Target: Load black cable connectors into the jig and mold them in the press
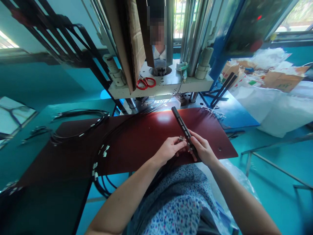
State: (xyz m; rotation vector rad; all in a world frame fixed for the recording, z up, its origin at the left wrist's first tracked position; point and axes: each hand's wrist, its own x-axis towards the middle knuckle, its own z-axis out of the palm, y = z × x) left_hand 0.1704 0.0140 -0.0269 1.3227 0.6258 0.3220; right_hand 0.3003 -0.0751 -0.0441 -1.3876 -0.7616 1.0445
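Note:
My right hand [201, 147] is closed around the lower part of a long dark bar [180, 120] with a row of light slots along it. The bar slants up and away to the left over the brown tabletop [146, 140]. Beside it, my left hand [170, 150] pinches small metallic cable ends [181, 138] close to the bar's side. Black cables [117, 125] with white tags [106, 151] curve across the board on the left. The fingertips of both hands nearly meet, and what lies between them is partly hidden.
Behind the board stands a press machine [161, 88] with red-handled scissors [146, 83] on its plate. Coiled cables [80, 114] lie at the left. Dark bars [223, 89] rest on a blue table [242, 111] at the right, near bags and cardboard [281, 80].

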